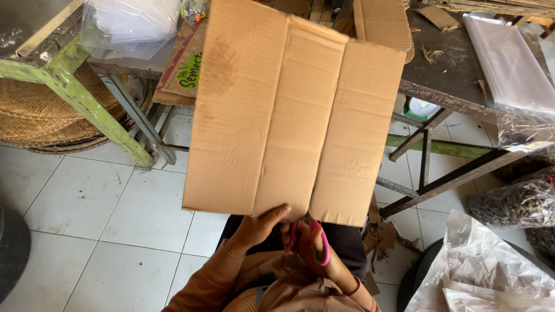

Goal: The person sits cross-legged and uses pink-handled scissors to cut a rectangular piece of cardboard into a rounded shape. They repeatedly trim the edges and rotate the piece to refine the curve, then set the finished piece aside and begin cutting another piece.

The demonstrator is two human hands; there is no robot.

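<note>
Creased corrugated cardboard sheet (295, 110), judged light, stiff but prone to fold at its creases, upright at centre frame; left hand (257, 228) pinches its bottom edge at 6 o'clock, the best hold, while right hand (312, 245) grips pink-handled scissors (319, 242) just beside.

One creased cardboard sheet (295, 112) at centre, one pair of pink scissors (317, 242) at six o'clock, two hands, left hand (257, 228) and right hand (309, 248), two worktops (445, 75) at twelve, one woven basket (40, 115) at nine
</note>
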